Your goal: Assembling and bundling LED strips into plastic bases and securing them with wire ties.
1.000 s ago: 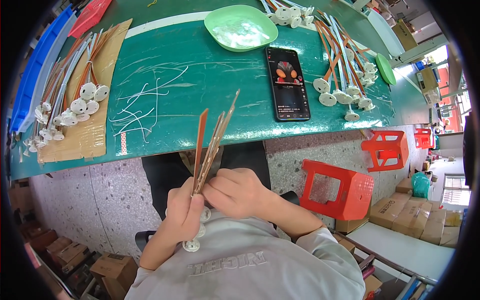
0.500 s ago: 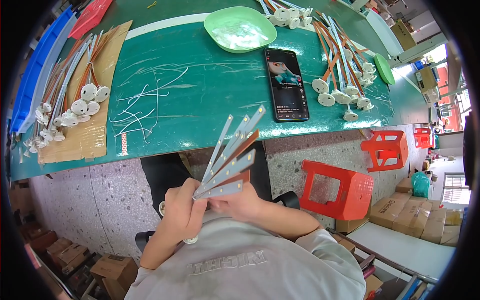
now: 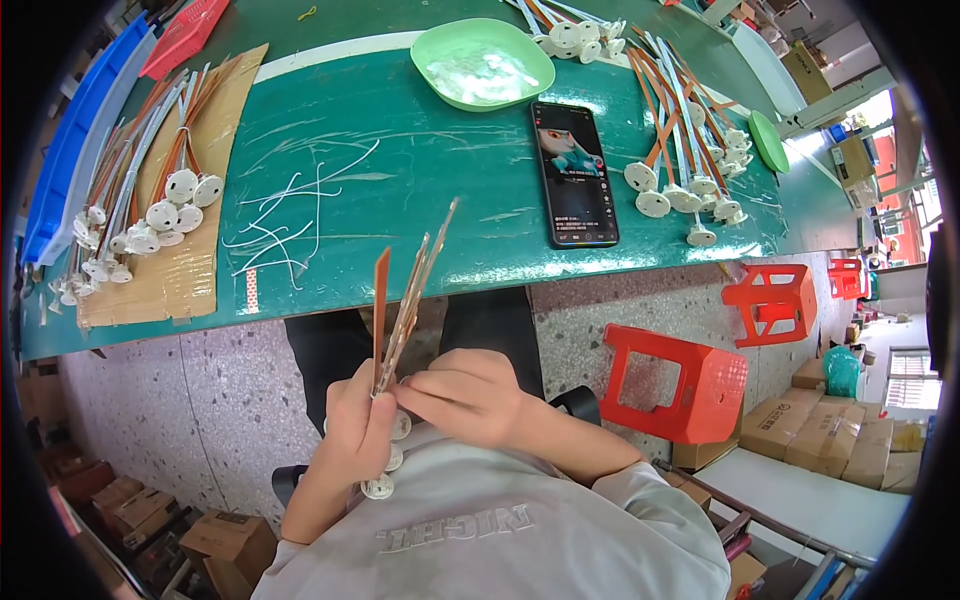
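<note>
My left hand [image 3: 360,425] is closed round a bundle of LED strips [image 3: 408,315] in front of my chest. The strips stand up from the fist, seen nearly edge-on, and one orange-brown strip leans slightly apart on the left. White round end pieces [image 3: 378,487] hang below that hand. My right hand [image 3: 468,395] is closed beside the bundle, its fingertips pinched against the strips just above the left thumb. Whatever is in that pinch is too small to make out. Loose white ties [image 3: 290,225] lie on the green table beyond the hands.
Bundled strips with white round ends [image 3: 165,215] lie on cardboard [image 3: 235,110] at left; more [image 3: 690,185] lie at right. A phone [image 3: 575,175] and a green bowl [image 3: 430,75] of whitish contents sit on the table [image 3: 400,180]. Red stools [image 3: 715,390] stand right.
The bundle has turned from fanned, with its LED faces showing, to narrow and edge-on. My right hand has come from behind the strips to their right side, fingers pinched.
</note>
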`<action>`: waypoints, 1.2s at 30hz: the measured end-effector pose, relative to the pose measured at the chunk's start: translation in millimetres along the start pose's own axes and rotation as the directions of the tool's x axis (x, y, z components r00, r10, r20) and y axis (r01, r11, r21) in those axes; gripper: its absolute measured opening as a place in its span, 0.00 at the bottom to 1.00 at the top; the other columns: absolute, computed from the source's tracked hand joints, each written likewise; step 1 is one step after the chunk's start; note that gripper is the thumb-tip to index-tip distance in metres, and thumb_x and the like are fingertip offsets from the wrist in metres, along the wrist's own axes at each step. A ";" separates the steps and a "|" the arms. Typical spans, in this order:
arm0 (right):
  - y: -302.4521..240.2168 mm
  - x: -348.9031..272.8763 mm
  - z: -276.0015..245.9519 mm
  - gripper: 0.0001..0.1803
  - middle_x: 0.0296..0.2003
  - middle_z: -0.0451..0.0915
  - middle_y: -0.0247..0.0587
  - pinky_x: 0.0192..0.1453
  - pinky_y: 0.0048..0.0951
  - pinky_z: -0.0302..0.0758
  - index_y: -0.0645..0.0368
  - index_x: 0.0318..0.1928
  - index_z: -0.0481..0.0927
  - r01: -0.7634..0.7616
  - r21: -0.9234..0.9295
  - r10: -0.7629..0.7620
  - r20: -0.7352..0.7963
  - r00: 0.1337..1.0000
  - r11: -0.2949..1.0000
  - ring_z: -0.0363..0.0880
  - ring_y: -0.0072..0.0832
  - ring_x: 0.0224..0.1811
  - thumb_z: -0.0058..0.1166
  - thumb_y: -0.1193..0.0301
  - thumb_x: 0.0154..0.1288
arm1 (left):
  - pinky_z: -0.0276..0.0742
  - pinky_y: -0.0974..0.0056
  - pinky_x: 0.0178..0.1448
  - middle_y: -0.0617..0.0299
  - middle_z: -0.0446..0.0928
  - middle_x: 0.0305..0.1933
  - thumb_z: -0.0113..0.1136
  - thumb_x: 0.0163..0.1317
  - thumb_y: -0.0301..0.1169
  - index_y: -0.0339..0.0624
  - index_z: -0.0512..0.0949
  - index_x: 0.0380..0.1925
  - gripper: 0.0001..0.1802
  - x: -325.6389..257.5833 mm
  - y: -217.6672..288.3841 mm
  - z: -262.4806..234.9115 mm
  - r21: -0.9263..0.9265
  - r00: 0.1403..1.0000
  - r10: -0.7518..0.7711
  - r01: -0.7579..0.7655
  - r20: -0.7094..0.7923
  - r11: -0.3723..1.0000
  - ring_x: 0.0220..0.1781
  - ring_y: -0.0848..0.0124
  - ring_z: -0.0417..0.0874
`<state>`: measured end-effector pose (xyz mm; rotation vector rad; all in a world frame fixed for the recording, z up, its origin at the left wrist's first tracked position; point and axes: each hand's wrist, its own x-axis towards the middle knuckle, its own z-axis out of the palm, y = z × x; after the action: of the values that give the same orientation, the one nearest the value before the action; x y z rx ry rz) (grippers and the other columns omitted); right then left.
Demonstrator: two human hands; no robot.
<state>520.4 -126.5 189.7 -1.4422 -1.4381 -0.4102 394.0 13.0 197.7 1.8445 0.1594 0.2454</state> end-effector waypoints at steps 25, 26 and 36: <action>-4.3 -0.2 3.0 0.05 0.20 0.75 0.39 0.24 0.35 0.72 0.62 0.37 0.78 -0.270 0.028 0.257 0.234 0.938 0.962 0.76 0.33 0.19 0.56 0.76 0.59 | 0.69 0.56 0.25 0.46 0.72 0.20 0.53 0.62 0.28 0.30 0.73 0.33 0.09 5.4 8.3 0.3 0.243 1.000 -0.007 0.006 0.006 0.970 0.20 0.49 0.76; -3.3 -2.5 3.5 0.05 0.20 0.75 0.39 0.24 0.35 0.72 0.62 0.37 0.78 -0.270 0.027 0.257 0.234 0.938 0.962 0.76 0.33 0.19 0.56 0.76 0.59 | 0.70 0.55 0.25 0.45 0.73 0.20 0.53 0.62 0.29 0.30 0.73 0.33 0.09 5.5 8.7 0.4 0.250 1.000 -0.018 0.014 0.015 0.968 0.20 0.49 0.77; -4.9 -14.3 4.7 0.06 0.17 0.69 0.28 0.19 0.23 0.55 0.63 0.38 0.79 -0.787 0.534 0.551 0.775 0.309 -0.310 0.63 0.16 0.16 0.52 0.74 0.69 | 0.70 0.55 0.25 0.45 0.72 0.20 0.53 0.61 0.30 0.30 0.72 0.32 0.10 6.0 5.7 1.2 0.291 0.997 0.057 -0.069 0.049 0.954 0.20 0.48 0.76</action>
<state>510.9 -131.5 178.1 -0.9506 -0.3329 1.3420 400.0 11.7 203.4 2.1509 0.1129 0.2384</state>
